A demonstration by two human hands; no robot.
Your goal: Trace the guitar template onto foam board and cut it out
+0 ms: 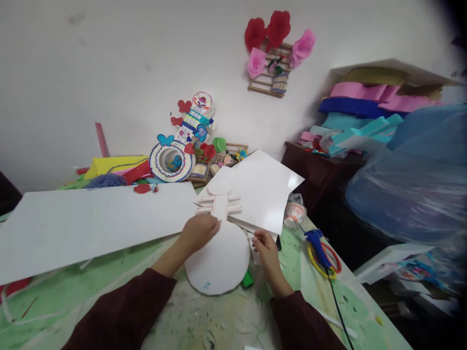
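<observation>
A white guitar-shaped cutout (218,260) lies on the table, with a large round body, a narrow neck and a rounded head. Small strips outlined in reddish lines (234,207) stick out on both sides of its neck. Where neck and body meet, my left hand (200,233) is closed with its fingers at the cutout's edge; its fingertips are partly hidden. To the right of the round body, my right hand (265,243) is raised with thumb and fingers pinched together. Whatever lies between those fingers is too small to make out.
A large white board (98,218) covers the left side; another white sheet (264,187) lies behind the cutout. On the right are a blue glue gun (318,248) with its cord and a tape roll (332,257). A decorated paper guitar (186,131) leans against the wall. A green object (247,279) lies beside the cutout.
</observation>
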